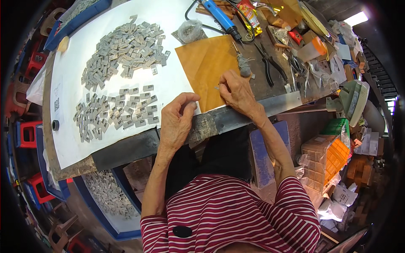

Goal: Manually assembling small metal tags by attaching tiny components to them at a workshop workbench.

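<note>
At the table's front edge, my left hand [178, 120] is closed, thumb and fingers drawn together; whatever it holds is hidden. My right hand [239, 93] is curled in a pinch over the brown sheet [206, 63], and I cannot make out what is in its fingers. A tiny grey piece [216, 87] shows on the sheet beside those fingertips. To the left, on white paper [69, 139], several small grey rectangular metal pieces [135, 90] lie in loose rows. Behind them rises a large heap of the same pieces [126, 48].
Beyond the sheet are a blue electric screwdriver [221, 19] with a black cord and a small plastic bag [190, 31]. Black-handled pliers [272, 65] and clutter lie right. A blue tray of metal pieces [109, 194] sits below the table's left; an orange crate [325, 162] stands lower right.
</note>
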Demonstrator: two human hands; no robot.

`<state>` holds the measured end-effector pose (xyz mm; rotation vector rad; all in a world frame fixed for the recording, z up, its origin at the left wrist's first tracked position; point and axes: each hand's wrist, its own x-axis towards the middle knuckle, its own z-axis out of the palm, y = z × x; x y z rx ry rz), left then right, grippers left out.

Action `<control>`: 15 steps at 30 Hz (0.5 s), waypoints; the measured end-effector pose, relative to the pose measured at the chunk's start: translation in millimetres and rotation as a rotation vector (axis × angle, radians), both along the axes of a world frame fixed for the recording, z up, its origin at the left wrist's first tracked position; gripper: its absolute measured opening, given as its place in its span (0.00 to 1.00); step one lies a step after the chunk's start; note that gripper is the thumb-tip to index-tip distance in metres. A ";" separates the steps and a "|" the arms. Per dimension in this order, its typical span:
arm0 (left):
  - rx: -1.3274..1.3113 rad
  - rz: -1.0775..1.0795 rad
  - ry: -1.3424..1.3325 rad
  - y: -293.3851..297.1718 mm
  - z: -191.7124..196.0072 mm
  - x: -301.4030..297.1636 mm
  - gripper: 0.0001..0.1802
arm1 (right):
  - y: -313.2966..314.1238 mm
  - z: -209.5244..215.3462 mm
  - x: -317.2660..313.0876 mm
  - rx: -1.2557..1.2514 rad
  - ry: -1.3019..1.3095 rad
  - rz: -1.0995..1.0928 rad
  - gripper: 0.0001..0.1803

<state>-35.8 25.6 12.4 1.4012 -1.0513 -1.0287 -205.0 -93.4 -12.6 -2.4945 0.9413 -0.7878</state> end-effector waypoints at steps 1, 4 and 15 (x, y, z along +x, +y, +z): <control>0.000 0.000 0.000 -0.4 -0.2 -0.3 0.09 | 0.3 -0.2 -0.1 -0.020 -0.006 0.005 0.05; -0.007 -0.007 -0.010 -1.2 0.4 -0.8 0.09 | 0.6 0.9 -0.3 -0.027 -0.005 0.006 0.05; 0.073 -0.062 -0.014 -10.3 5.1 -5.6 0.10 | 1.8 10.1 -4.1 0.113 -0.084 -0.021 0.04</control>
